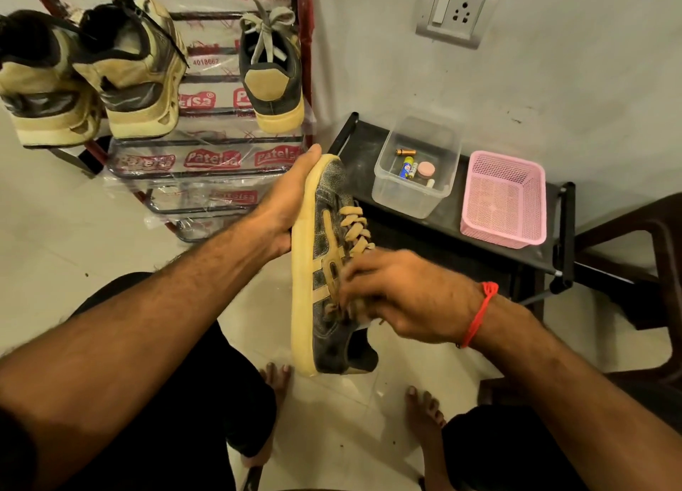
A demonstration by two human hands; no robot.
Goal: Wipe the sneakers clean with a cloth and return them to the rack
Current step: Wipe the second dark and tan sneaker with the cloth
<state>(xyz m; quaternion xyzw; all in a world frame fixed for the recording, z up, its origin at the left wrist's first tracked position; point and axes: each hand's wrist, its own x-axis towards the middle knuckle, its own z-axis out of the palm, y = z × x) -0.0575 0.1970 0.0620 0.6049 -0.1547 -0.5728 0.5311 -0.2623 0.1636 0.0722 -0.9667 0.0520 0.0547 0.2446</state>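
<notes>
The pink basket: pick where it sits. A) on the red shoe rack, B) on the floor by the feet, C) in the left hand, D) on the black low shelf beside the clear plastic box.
D: the pink basket stands on the black low shelf, just right of the clear plastic box that holds batteries.

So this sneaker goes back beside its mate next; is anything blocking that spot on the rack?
Nothing visible: the rack bars left of the matching sneaker are bare, up to the beige pair. The held sneaker has an open path.
</notes>
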